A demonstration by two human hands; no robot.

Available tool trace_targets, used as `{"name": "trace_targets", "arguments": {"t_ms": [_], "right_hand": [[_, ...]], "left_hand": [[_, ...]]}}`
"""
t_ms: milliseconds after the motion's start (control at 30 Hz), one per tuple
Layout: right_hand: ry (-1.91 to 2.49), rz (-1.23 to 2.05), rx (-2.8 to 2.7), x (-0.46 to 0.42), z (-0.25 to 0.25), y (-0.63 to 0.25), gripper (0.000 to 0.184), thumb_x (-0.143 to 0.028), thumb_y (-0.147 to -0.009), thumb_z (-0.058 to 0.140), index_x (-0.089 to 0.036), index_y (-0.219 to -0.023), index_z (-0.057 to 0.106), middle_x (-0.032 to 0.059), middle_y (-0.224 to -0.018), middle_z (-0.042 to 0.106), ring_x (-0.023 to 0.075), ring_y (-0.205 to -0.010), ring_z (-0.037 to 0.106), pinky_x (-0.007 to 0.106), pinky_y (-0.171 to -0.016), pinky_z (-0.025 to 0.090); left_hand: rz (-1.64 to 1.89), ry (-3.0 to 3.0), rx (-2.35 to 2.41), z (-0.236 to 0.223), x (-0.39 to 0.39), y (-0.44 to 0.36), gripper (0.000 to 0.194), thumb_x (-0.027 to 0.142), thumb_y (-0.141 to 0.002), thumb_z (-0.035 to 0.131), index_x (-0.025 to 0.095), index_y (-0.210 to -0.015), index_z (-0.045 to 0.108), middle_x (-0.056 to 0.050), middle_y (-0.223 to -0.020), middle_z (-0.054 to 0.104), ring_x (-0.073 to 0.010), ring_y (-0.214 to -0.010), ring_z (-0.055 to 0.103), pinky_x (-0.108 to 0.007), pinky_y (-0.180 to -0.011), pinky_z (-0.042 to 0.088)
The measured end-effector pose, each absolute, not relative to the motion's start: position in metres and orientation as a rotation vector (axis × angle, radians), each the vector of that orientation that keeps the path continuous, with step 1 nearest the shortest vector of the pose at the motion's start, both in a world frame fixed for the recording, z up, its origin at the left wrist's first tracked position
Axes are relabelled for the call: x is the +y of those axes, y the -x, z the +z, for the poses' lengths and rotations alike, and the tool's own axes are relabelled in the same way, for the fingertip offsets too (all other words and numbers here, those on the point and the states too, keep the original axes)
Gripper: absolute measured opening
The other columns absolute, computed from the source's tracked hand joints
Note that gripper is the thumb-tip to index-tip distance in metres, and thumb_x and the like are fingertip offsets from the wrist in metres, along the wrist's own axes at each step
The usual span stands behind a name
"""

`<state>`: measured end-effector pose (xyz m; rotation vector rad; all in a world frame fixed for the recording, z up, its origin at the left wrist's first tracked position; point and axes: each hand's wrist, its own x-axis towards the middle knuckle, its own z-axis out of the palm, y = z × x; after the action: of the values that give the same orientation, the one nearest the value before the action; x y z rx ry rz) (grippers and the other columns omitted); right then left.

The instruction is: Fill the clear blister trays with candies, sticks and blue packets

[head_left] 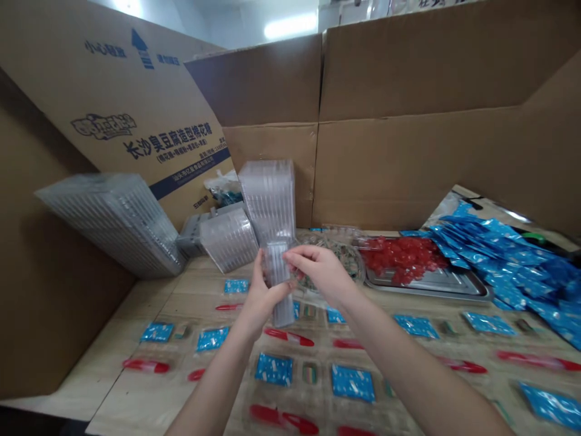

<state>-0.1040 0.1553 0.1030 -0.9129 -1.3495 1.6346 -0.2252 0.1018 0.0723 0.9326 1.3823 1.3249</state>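
Both bare hands are clamped together on a narrow stack of clear plastic trays (278, 281), held just above the table: the left hand (261, 300) cups its side, the right hand (318, 272) pinches its upper edge. Below lie blue foil sachets (273, 369) and slim red plastic pieces (288, 336) (laid out in rows) on a pale wooden table (136, 318) — all within easy reach.

Tall cardboard panels (390, 163), light wooden tabletop (149, 297), bright strip light (290, 25) overhead

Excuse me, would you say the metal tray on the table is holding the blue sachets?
No, the metal tray holds red pieces, while the blue sachets lie in a heap to its right.
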Motion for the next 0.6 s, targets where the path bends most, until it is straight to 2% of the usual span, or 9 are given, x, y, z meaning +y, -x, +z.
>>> {"name": "trace_targets", "arguments": {"t_ms": [133,333,500,600], "right_hand": [[0.884,1.784,-1.119,0.156,0.096,0.101,0.026,-0.039,-0.063,0.071,-0.016,-0.073,0.064,-0.0001,-0.065,0.06,0.0109,-0.06,0.055,0.024,-0.056,0.045],[0.88,1.788,-1.226,0.156,0.093,0.097,0.026,-0.039,-0.062,0.073,-0.015,-0.07,0.066,0.0001,-0.064,0.06,0.009,-0.059,0.054,0.022,-0.055,0.044],[0.89,1.802,-1.201,0.16,0.091,0.096,0.026,-0.039,-0.061,0.073,-0.015,-0.071,0.066,-0.0007,-0.063,0.061,0.0092,-0.059,0.055,0.022,-0.055,0.043],[0.902,1.818,-1.16,0.159,0.09,0.097,0.026,-0.038,-0.06,0.074,-0.015,-0.07,0.066,-0.0002,-0.063,0.061,0.0093,-0.06,0.055,0.021,-0.054,0.042]], "left_hand": [[1.341,-0.947,1.354,0.074,0.097,0.227,0.103,0.027,-0.062,0.074,0.021,-0.143,0.011,-0.013,-0.14,0.037,-0.0235,-0.123,0.041,-0.034,-0.101,0.034],[1.342,-0.917,1.315,0.08,0.093,0.229,0.102,0.025,-0.06,0.076,0.021,-0.142,0.015,-0.013,-0.131,0.047,-0.024,-0.118,0.047,-0.035,-0.1,0.035],[1.326,-0.885,1.334,0.079,0.095,0.223,0.108,0.024,-0.061,0.075,0.021,-0.144,0.005,-0.012,-0.125,0.053,-0.0235,-0.116,0.049,-0.038,-0.101,0.034],[1.331,-0.878,1.302,0.077,0.096,0.221,0.105,0.023,-0.061,0.075,0.022,-0.143,0.009,-0.012,-0.133,0.046,-0.0231,-0.119,0.046,-0.036,-0.102,0.033]]}}
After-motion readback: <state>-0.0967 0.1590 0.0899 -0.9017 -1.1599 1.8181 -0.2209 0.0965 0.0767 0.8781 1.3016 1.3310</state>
